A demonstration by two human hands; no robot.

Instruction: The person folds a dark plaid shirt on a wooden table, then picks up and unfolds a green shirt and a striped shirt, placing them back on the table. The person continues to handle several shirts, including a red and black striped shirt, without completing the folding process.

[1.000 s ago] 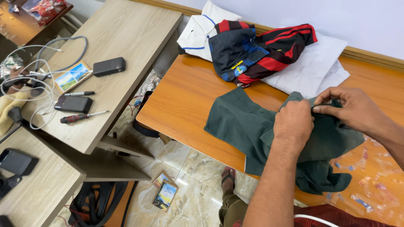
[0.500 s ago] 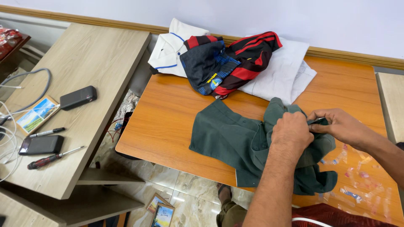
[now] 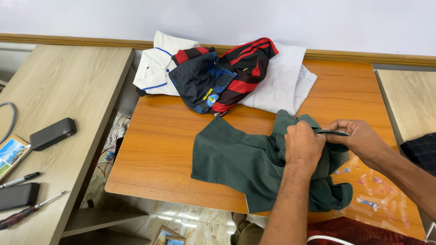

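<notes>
Lying rumpled across the front half of an orange wooden table (image 3: 172,136): a dark green shirt (image 3: 236,159) of soft matte cloth, one flat panel spreading out to the left, the rest bunching in folds under the hands and sagging over the near edge. Gripping a fold of that green cloth near its middle, the left hand (image 3: 302,145), curled into a loose fist, knuckles up. Pinching a narrow band of the same shirt, collar-like, between thumb and fingers, the right hand (image 3: 359,138), just beside the left and almost touching it.

Heaping at the far edge against the wall: a white polo shirt (image 3: 152,72) with thin blue trim, a shiny red and black striped jersey (image 3: 245,68) crumpling over a dark blue one (image 3: 200,79), and a white folded cloth (image 3: 281,84) with a fine woven texture underneath. Sticking to the glossy tabletop at the right, scraps of clear tape (image 3: 377,195).

Resting on the pale wood-grain desk (image 3: 63,86) to the left: a black rounded power bank (image 3: 52,134), a marker pen (image 3: 20,179), a red-handled screwdriver (image 3: 32,210), a second dark slab-shaped device (image 3: 17,196) and a picture card (image 3: 9,154), all lying flat and apart from one another. Showing below, a glossy marble-patterned tile floor (image 3: 200,222).
</notes>
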